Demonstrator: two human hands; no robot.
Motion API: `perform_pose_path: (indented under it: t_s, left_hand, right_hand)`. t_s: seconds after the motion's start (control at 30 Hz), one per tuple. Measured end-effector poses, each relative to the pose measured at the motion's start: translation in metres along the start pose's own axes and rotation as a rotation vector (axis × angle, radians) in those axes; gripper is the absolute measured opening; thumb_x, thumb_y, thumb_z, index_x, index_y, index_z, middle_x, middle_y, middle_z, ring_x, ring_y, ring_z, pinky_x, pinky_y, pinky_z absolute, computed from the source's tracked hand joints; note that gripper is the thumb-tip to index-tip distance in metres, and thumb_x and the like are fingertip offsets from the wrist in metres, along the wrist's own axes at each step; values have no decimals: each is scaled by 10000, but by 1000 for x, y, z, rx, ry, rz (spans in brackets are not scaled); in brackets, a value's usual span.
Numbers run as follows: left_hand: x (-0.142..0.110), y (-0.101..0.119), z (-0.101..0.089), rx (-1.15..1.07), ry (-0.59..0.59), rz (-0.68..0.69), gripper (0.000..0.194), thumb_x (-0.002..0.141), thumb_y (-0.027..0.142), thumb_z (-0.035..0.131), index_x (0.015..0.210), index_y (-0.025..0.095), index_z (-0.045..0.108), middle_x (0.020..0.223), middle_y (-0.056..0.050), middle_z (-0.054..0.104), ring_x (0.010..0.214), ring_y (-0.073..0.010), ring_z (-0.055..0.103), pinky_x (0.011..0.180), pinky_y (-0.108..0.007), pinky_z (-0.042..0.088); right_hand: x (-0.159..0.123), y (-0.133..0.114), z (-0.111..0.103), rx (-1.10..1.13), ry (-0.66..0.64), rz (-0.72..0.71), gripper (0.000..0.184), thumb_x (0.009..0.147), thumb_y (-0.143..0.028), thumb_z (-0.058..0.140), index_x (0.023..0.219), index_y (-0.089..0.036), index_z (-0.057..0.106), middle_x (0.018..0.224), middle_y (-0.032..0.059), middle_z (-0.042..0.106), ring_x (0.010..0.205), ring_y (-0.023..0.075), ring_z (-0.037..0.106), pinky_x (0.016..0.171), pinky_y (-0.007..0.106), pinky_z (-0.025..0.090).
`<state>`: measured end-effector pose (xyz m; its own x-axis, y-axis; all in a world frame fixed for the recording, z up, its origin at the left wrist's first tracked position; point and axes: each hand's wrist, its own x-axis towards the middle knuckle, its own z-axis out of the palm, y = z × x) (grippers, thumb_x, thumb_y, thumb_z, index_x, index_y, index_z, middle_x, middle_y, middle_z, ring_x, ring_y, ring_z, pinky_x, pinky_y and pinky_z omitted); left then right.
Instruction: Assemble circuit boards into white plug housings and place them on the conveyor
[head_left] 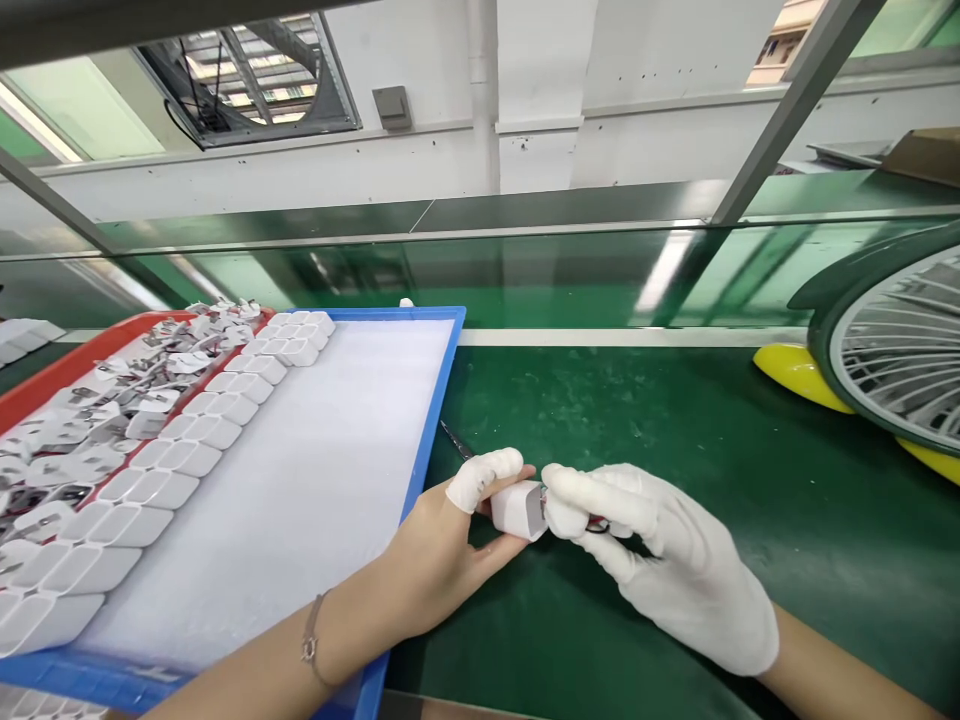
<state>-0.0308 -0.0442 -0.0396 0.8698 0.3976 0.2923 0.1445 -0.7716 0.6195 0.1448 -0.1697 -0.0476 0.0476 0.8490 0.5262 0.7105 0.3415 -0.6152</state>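
My left hand [442,545], bare except for a white finger cot on the thumb, pinches a small white charger housing [517,508] over the green work surface. My right hand [667,565], in a white glove, closes on the housing's open end from the right, with something small and red just visible under its fingers. Both hands meet just right of a blue tray [439,400] lined with white foam, where two rows of white housings [187,445] lie along the left side.
A red tray [60,365] heaped with loose charger parts sits left of the blue one. A thin metal tool [455,440] lies on the green belt by the blue tray's edge. A green and yellow fan [885,370] stands at the right.
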Motion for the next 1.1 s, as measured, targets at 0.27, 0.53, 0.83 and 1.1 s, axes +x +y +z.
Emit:
perform_pose_path:
  t_s: [0.27, 0.53, 0.83, 1.1]
  left_hand:
    - [1, 3, -1, 69, 8, 51, 521, 872, 245, 566, 1281, 295, 247, 1081, -52, 678, 937, -177, 671, 772, -297, 559]
    - [-2, 3, 7, 85, -17, 79, 455, 866, 224, 569, 1246, 265, 324, 1036, -38, 674, 845, -163, 663, 721, -266, 540]
    - [7, 7, -1, 269, -82, 343, 401, 833, 86, 561, 1205, 233, 537, 1128, -84, 648, 709, -139, 561, 626, -272, 477]
    - [15, 17, 0, -416, 267, -285, 206, 757, 230, 693, 882, 176, 538, 751, -17, 655, 633, -113, 562, 532, -206, 418]
  right_hand:
    - [3, -2, 3, -12, -81, -4, 692, 884, -17, 426, 1432, -378, 209, 872, -8, 611, 733, 164, 583, 692, 298, 483]
    - [-10, 0, 11, -59, -105, 167, 642, 850, -48, 456, 1422, -278, 277, 874, 17, 622, 762, 189, 581, 723, 350, 509]
    - [-5, 4, 3, -125, 1, 176, 787, 815, -153, 587, 1471, -200, 155, 1543, 131, 91, 1401, 360, 57, 1091, 603, 205]
    - [-1, 10, 14, 76, 324, 7, 351, 749, -180, 680, 1058, -211, 517, 1041, 73, 550, 1025, 255, 546, 904, 443, 449]
